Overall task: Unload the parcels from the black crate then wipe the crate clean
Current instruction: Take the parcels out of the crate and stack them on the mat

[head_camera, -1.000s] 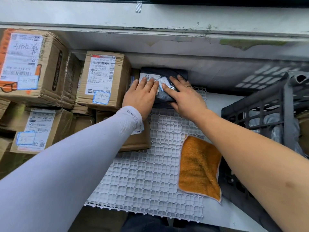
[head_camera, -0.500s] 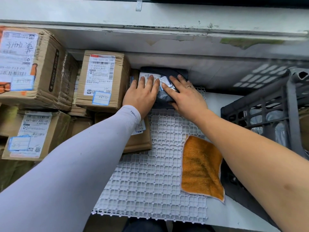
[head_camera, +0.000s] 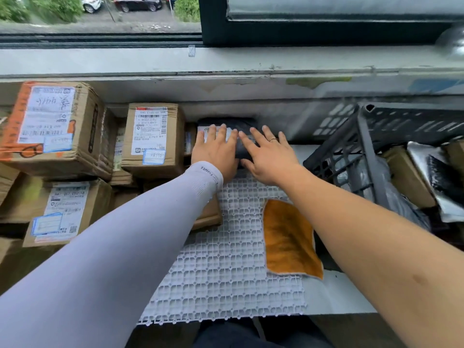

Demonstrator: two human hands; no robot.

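Note:
A dark grey bagged parcel (head_camera: 239,123) with a white label lies at the far end of the white grid mat (head_camera: 226,277), against the wall. My left hand (head_camera: 216,153), in a pale sleeve, rests flat on its left part with fingers spread. My right hand (head_camera: 270,154) lies flat on its right part, fingers apart, not curled around it. The black crate (head_camera: 364,151) stands at the right and holds a brown box (head_camera: 405,175), a silver bag (head_camera: 424,159) and other wrapped parcels. An orange cloth (head_camera: 288,239) lies on the mat beside the crate.
Stacked cardboard boxes (head_camera: 153,139) with shipping labels fill the left side, a large one (head_camera: 50,126) at far left and another (head_camera: 62,212) lower down. A window ledge (head_camera: 226,61) runs along the back. The mat's near edge overhangs the front.
The fingers of both hands have flattened and spread on the dark parcel instead of curling over it. The view has tilted up, showing the window and more of the crate.

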